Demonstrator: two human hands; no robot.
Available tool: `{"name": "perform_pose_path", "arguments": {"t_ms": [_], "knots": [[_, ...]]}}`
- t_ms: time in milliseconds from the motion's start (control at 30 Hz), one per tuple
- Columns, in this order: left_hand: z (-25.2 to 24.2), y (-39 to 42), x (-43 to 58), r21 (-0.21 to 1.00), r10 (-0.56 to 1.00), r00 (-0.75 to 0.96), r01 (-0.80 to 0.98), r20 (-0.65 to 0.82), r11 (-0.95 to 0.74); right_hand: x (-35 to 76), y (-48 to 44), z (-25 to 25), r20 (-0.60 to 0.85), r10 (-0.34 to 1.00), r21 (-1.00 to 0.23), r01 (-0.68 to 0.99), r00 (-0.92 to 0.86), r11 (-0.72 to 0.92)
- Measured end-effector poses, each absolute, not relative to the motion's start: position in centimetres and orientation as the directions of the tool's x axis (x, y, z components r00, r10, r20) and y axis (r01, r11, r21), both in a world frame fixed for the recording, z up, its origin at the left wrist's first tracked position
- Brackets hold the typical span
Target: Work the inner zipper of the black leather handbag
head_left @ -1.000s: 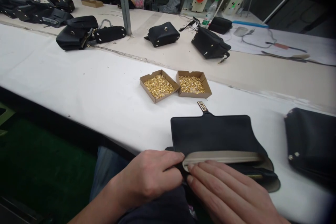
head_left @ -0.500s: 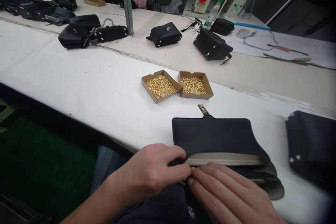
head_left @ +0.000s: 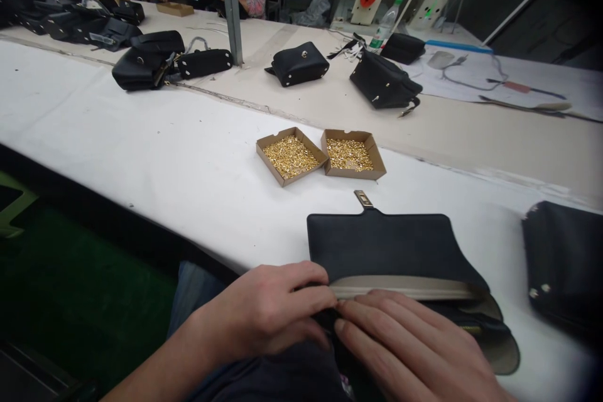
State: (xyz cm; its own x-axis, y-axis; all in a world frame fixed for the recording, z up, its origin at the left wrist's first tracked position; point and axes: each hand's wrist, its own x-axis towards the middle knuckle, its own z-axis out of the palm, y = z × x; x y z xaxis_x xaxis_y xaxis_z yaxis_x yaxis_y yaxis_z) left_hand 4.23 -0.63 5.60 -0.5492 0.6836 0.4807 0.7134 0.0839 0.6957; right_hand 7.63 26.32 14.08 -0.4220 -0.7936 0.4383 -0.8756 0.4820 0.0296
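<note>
A black handbag (head_left: pixel 377 244) lies at the table's near edge with its flap laid back, a gold-coloured clasp plate (head_left: pixel 363 199) at the flap's tip. Its beige-lined mouth gapes toward me, and part of a zip shows at the right. My left hand (head_left: pixel 276 301) is closed on the bag's left corner, thumb below and fingers above. Fingers together and bent over the near rim, my right hand (head_left: pixel 414 342) grips the bag, the fingertips meeting those of the left. Whatever lies under the fingertips is hidden.
Two shallow cardboard boxes (head_left: pixel 288 157) (head_left: pixel 353 154) of small gold-coloured metal pieces stand beyond the flap. Another black bag (head_left: pixel 565 264) is at the right. More black bags (head_left: pixel 301 64) sit farther back, near a metal post (head_left: pixel 230 9) and a bottle (head_left: pixel 387 25). Two people sit across the table.
My left hand has shifted slightly left, and its thumb has dropped away from the index finger, lower along the bag's edge. The right hand stays nearly in place. The view has moved slightly.
</note>
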Motion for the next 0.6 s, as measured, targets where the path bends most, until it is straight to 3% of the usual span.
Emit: {"name": "perform_pose_path", "arguments": {"t_ms": [100, 200, 433, 600], "knots": [[5.4, -0.9, 4.1, 0.751, 0.679, -0.563, 0.66, 0.471, 0.026, 7.7, 26.8, 14.0, 0.417, -0.814, 0.045, -0.885, -0.404, 0.463], [6.1, -0.9, 4.1, 0.741, 0.712, -0.557, 0.667, 0.427, 0.077, 7.9, 27.4, 13.4, 0.418, -0.823, 0.078, -0.887, -0.385, 0.455], [7.8, -0.4, 4.8, 0.499, 0.759, -0.497, 0.826, 0.421, 0.264, 8.0, 27.7, 12.9, 0.433, -0.84, 0.162, -0.889, -0.327, 0.429], [6.5, -0.3, 5.3, 0.452, 0.698, -0.488, 0.854, 0.524, 0.257, 9.2, 28.6, 11.7, 0.415, -0.844, 0.128, -0.897, -0.34, 0.424]]}}
